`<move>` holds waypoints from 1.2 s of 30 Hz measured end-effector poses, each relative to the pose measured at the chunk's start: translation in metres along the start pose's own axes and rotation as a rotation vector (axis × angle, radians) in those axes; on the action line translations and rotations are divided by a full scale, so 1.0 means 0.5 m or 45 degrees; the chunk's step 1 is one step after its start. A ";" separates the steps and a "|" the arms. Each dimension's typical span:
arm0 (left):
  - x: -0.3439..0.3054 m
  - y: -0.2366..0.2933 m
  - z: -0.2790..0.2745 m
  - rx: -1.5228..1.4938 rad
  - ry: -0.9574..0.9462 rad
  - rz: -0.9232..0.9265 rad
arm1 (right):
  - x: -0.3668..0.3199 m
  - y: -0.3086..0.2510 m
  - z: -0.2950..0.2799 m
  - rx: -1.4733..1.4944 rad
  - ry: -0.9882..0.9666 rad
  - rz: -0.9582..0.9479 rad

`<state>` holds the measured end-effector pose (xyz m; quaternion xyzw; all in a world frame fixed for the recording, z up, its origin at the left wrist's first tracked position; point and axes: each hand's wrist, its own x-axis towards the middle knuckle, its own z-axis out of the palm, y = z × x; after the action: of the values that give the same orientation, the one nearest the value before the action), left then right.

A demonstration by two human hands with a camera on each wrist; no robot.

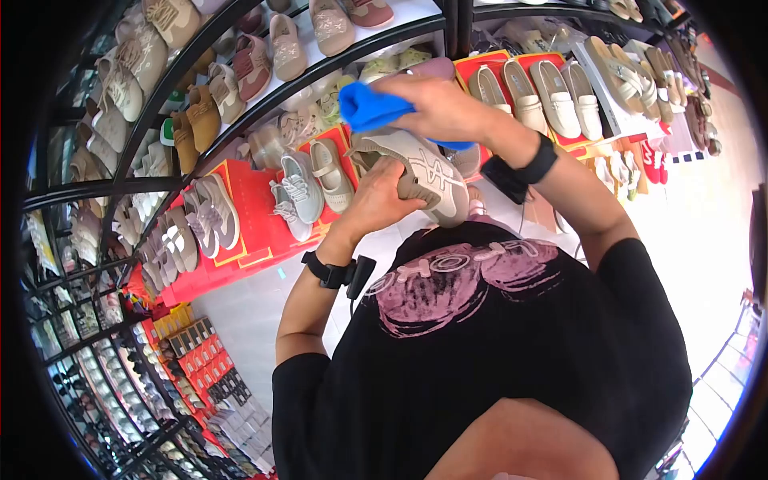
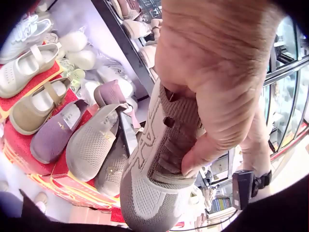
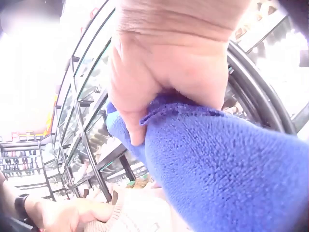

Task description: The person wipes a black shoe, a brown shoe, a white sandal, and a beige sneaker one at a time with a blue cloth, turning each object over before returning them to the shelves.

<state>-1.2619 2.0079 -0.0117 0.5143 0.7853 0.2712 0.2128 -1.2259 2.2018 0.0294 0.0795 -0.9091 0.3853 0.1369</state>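
Observation:
A beige and tan lace-up shoe [image 1: 436,172] is gripped at its collar and tongue by the left hand [image 1: 376,200]. In the left wrist view the left hand [image 2: 212,82] has its thumb on the laces of the shoe [image 2: 149,193], toe pointing down. The right hand [image 1: 444,108] holds a bunched blue cloth [image 1: 372,108] just above the shoe's heel end. In the right wrist view the fingers of the right hand [image 3: 169,67] pinch the fuzzy blue cloth [image 3: 217,164], with the shoe [image 3: 145,212] below it.
Pairs of shoes stand on red boxes [image 1: 248,200] in front of and beside the hands. Black-framed shelves [image 1: 152,104] with more shoes rise at the left and ahead. White loafers [image 1: 560,96] are at the right, sandals [image 1: 624,76] further right. Tiled floor [image 1: 240,308] shows at the lower left.

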 end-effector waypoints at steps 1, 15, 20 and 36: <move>0.002 0.001 0.001 0.000 0.039 0.043 | 0.001 0.009 0.020 -0.140 0.076 -0.211; 0.034 -0.019 0.039 -0.931 1.047 -0.538 | -0.192 0.011 0.001 -0.234 0.032 0.301; 0.074 0.042 0.045 -1.437 1.007 -0.263 | -0.131 0.007 0.026 -0.289 0.613 0.346; 0.093 0.013 -0.028 -2.587 0.754 -0.325 | -0.133 -0.036 0.103 -0.168 0.361 -0.103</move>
<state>-1.2836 2.0500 0.0008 -0.0771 0.2592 0.8890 0.3695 -1.1680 2.1545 -0.0133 0.0518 -0.9001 0.3262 0.2840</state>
